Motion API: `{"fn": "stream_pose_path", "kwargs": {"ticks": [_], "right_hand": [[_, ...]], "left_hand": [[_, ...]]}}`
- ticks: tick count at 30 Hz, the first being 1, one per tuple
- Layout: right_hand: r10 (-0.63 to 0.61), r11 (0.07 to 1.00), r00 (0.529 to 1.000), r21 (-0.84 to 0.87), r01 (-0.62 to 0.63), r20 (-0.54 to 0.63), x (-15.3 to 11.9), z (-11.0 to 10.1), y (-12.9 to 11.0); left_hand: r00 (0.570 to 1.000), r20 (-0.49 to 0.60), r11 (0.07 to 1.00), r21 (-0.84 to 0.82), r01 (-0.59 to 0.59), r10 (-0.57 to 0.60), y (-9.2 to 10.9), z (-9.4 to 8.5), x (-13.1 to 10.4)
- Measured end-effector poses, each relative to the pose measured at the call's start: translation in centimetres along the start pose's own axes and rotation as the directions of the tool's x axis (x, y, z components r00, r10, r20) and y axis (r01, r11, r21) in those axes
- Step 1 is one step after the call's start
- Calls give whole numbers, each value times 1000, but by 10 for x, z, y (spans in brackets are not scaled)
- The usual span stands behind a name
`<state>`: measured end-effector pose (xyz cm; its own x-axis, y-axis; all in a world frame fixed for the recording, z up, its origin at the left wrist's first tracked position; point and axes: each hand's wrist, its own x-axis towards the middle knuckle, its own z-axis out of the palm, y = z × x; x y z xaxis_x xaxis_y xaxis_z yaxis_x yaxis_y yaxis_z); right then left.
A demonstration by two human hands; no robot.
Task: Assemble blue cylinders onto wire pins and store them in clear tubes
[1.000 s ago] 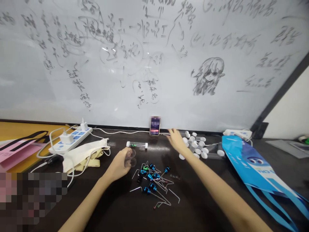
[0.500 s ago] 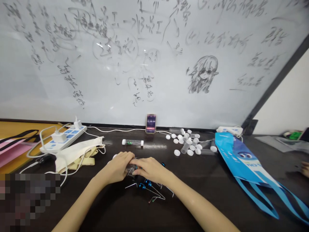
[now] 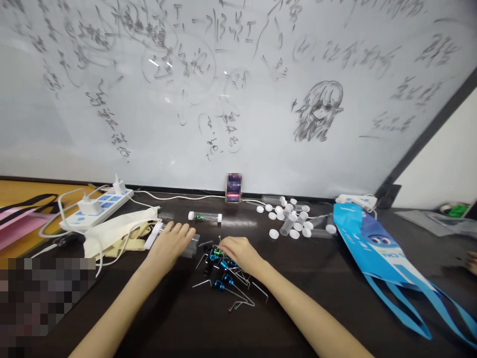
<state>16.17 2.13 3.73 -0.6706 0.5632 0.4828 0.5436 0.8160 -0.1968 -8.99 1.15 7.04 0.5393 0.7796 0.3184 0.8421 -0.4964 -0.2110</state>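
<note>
My left hand [image 3: 172, 244] is closed over a large clear plastic tube [image 3: 192, 245] with a white cap at its left end. The tube lies sideways, low over the dark table. My right hand [image 3: 240, 254] has its fingers bent together at the back of a loose pile of small blue pieces with bent metal wires [image 3: 224, 264]. A green piece [image 3: 217, 252] shows just by its fingertips; whether they grip anything is hidden. Behind both hands lies a capped clear tube [image 3: 206, 218] with something small and green inside.
Several clear tubes and white caps [image 3: 274, 233] lie scattered at the back right. A blue bag [image 3: 372, 243] is at the right, a power strip [image 3: 106, 209] and a cream cloth bag [image 3: 122, 228] at the left. A phone [image 3: 234, 188] leans on the whiteboard [image 3: 253, 149].
My hands have parted. The left has moved left with the tube, away from the pile. The right has left the tube, and its fingers are now at the wire pieces.
</note>
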Motion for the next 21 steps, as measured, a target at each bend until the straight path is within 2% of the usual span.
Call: {"fn": "stream_pose_path", "kwargs": {"ticks": [5,9,11,15,21], "right_hand": [[-86,996,993,-26,89,82,0,6,0],[-128,992,985,11,127,116,3,1,-7],[-112,993,988,45,108,106,4,-2,-13],[-5,992,998,129,-3,64,6,-10,-28],[75,969,987,224,-106,142,12,-16,-50]], "left_hand": [[998,-56,999,-41,17,-19,17,6,3],[992,-120,989,-145,31,-49,8,9,4],[987,-144,976,-215,44,-76,-1,11,5],[982,-164,940,-339,36,-97,-10,12,5],[986,-164,925,-379,-33,-32,10,6,6]]}}
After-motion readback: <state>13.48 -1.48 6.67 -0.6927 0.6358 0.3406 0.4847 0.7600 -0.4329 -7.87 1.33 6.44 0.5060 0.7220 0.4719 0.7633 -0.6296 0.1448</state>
